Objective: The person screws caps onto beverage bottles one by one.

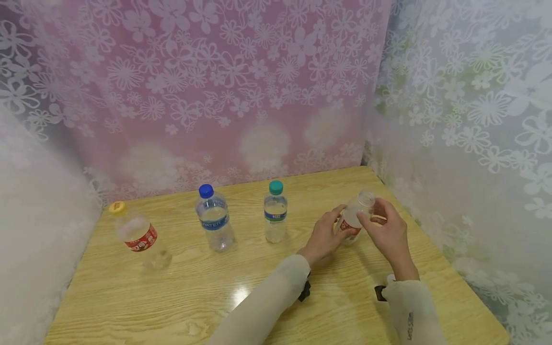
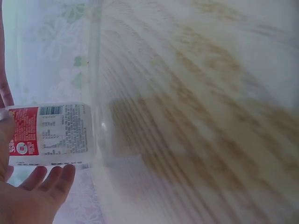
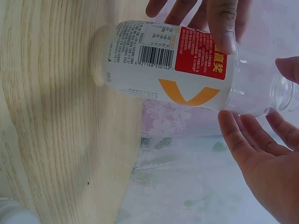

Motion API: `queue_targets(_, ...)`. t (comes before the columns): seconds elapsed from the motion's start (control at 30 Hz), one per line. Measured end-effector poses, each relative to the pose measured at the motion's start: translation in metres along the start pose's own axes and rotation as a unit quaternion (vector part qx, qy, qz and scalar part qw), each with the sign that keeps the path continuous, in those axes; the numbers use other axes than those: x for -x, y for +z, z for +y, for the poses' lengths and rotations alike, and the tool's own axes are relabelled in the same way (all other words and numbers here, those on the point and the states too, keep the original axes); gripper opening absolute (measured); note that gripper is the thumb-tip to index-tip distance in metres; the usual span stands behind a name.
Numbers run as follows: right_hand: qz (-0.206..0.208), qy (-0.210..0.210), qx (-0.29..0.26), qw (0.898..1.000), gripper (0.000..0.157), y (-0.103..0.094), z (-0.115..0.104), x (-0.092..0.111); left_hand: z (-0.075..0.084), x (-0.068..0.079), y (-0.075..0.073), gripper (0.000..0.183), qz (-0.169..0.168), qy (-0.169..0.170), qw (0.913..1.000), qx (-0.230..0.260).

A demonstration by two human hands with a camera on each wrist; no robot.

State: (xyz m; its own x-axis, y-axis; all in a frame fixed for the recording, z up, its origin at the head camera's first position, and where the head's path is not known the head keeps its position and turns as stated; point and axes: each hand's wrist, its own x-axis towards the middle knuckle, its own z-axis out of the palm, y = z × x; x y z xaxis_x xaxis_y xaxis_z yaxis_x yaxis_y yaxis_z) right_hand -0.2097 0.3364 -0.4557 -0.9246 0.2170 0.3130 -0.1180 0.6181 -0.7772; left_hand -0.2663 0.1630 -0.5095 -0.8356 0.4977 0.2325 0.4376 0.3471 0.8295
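Observation:
A clear plastic bottle (image 1: pixel 351 215) with a red and white label stands near the right side of the table, held by both hands. Its neck has no cap in the head view. My left hand (image 1: pixel 324 237) grips the body at the label, thumb in front and fingers behind. At the shoulder and neck, my right hand (image 1: pixel 388 235) has its thumb on one side and fingertips on the other. Close up in the right wrist view, the printed label (image 3: pixel 196 60) shows a barcode and an orange mark. The left wrist view shows the lower label (image 2: pixel 63 130) above the left fingers.
Three more bottles stand on the wooden table (image 1: pixel 181 297): a yellow-capped bottle (image 1: pixel 140 237) at far left, a blue-capped water bottle (image 1: pixel 214 220), and a green-capped bottle (image 1: pixel 275 213) nearest the hands. Flowered curtains (image 1: pixel 258 86) hang behind the table and along its sides.

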Motion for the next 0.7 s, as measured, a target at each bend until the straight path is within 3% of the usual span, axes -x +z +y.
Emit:
queue_targets(0.17, -0.013, -0.012, 0.003, 1.000, 0.064, 0.003, -0.007, 0.007, -0.005, 0.007, -0.005, 0.070, 0.010, 0.029, 0.9995, 0.005)
queue_targets(0.33, -0.019, -0.036, 0.007, 0.999, 0.061, 0.011, -0.015, 0.017, -0.005, 0.022, -0.009, 0.072, 0.016, 0.025, 0.9994, 0.019)
queue_targets(0.7, -0.010, -0.084, 0.014, 0.996, 0.060, 0.025, -0.039, 0.040, -0.004, 0.057, -0.021, 0.073, 0.057, 0.037, 0.9977, -0.003)
